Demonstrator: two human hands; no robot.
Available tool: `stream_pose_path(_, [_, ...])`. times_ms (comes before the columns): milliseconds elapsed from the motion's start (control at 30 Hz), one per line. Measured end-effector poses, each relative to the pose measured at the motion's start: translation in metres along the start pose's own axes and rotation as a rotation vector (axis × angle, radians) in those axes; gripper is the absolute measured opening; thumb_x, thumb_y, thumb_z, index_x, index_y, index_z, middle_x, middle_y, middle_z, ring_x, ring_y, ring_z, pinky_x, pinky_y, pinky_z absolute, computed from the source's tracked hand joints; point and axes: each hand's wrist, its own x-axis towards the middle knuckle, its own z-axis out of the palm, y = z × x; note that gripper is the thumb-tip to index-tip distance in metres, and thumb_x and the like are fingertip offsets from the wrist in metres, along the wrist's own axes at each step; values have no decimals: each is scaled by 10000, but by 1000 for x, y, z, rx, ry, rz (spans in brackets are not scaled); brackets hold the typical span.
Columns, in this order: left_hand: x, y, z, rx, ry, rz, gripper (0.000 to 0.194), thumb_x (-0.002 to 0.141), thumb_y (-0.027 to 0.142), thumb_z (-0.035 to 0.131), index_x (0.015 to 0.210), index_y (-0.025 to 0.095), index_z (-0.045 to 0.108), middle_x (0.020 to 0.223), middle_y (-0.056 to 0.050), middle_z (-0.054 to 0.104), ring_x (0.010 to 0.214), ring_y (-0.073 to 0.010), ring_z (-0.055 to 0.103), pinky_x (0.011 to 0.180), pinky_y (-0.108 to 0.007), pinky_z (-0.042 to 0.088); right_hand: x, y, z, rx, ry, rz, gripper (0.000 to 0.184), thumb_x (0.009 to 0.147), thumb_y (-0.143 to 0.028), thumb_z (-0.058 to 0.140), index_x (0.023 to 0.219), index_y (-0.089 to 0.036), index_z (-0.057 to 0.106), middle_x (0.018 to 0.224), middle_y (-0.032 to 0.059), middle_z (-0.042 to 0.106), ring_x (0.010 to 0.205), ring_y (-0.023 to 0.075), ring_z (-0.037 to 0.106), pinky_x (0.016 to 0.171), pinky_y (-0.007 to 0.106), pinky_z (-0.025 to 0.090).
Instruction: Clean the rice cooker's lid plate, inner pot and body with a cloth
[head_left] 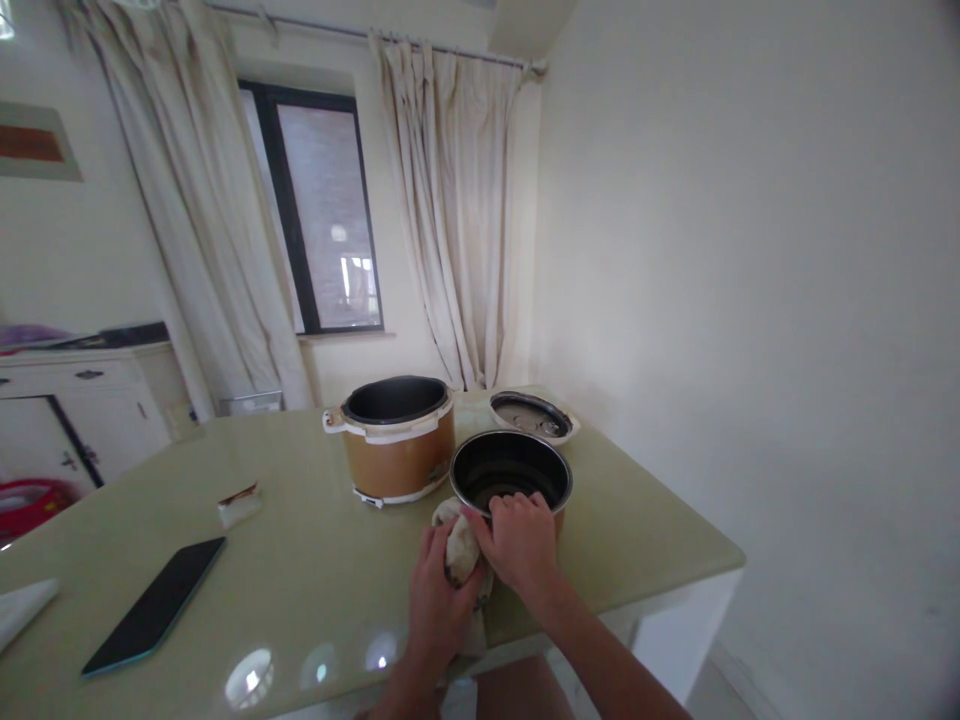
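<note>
My left hand (439,605) is closed around a bunched pale cloth (463,552) with dark markings, at the near left side of a dark inner pot (551,475). My right hand (523,545) grips the near rim of that pot, fingers curled over the edge and thumb by the cloth. The pot stands upright, its dark inside facing up. Behind it to the left is the orange-brown rice cooker body (397,458) with a white rim and a dark opening. A round lid (531,415) lies underside up behind the pot.
A dark tablet or phone (154,607) lies left on the pale green tabletop (315,560). Near it is a small wrapper (239,505); a white object (26,608) sits at the left edge. The wall (750,300) rises right; a curtained window (330,210) is behind.
</note>
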Motion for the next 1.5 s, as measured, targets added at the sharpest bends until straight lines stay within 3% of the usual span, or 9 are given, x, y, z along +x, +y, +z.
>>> stream_pose_path(100, [1, -14, -1, -66, 18, 8, 583, 761, 274, 678, 1334, 187, 625, 1273, -128, 665, 1185, -310, 643, 1054, -474, 510, -1, -12, -3, 27, -25, -6, 556, 1071, -570, 420, 858, -161, 732, 873, 148, 762, 883, 290, 692, 850, 429, 418])
stream_pose_path(200, [6, -27, -5, -146, 60, -70, 607, 803, 333, 656, 1379, 156, 579, 1313, -145, 678, 1207, -311, 649, 1074, -488, 504, -1, 1, -11, 149, -38, -87, 479, 1057, -578, 467, 933, -188, 715, 941, 107, 751, 960, 269, 673, 829, 384, 452])
stream_pose_path(400, [26, -34, -13, -200, 85, -144, 636, 848, 441, 672, 1411, 170, 554, 1357, -143, 686, 1252, -305, 655, 1098, -472, 504, 20, 98, -31, 356, 41, -362, 440, 1077, -547, 445, 1085, -191, 702, 1073, 100, 729, 1040, 230, 620, 932, 380, 460])
stream_pose_path(533, [47, -39, -10, -199, 99, -164, 632, 857, 410, 654, 1429, 175, 528, 1381, -147, 674, 1273, -293, 649, 1122, -476, 488, 25, 139, -21, 247, -32, -403, 676, 1131, -496, 194, 764, -193, 675, 772, 62, 674, 848, 188, 592, 861, 384, 403])
stream_pose_path(700, [54, -33, -4, -96, 86, -106, 588, 795, 372, 625, 1337, 146, 597, 1311, -151, 693, 1249, -313, 644, 1121, -486, 475, 8, 107, 1, 199, 45, -293, 673, 1128, -442, 252, 626, -203, 631, 633, 35, 630, 714, 176, 538, 777, 371, 341])
stream_pose_path(900, [29, -19, -16, 41, 157, -58, 529, 769, 333, 618, 1273, 171, 626, 1240, -128, 681, 1181, -314, 645, 1064, -475, 506, -10, 48, 4, 205, 187, -102, 703, 1129, -467, 253, 585, -221, 624, 607, 48, 642, 703, 193, 551, 800, 386, 321])
stream_pose_path(1200, [-7, -17, -8, 66, 133, 14, 519, 778, 367, 677, 1263, 187, 628, 1232, -134, 668, 1150, -331, 648, 991, -486, 538, -14, -13, 8, 116, 112, 3, 534, 1048, -608, 441, 796, -202, 680, 827, 108, 712, 901, 281, 607, 867, 446, 357])
stream_pose_path(1333, [-4, -23, -11, 9, 159, -52, 505, 837, 376, 640, 1296, 169, 591, 1208, -118, 689, 1126, -302, 663, 994, -461, 542, -13, 3, -3, 283, 95, -152, 497, 1049, -619, 438, 1009, -197, 697, 959, 101, 721, 965, 277, 605, 894, 428, 402])
stream_pose_path(1500, [4, -30, -12, 13, 196, -111, 567, 886, 412, 606, 1390, 163, 528, 1317, -144, 665, 1228, -305, 637, 1054, -455, 517, 17, 81, -19, 467, 151, -311, 484, 1081, -578, 388, 1147, -205, 690, 1140, 105, 726, 1102, 254, 605, 994, 402, 418])
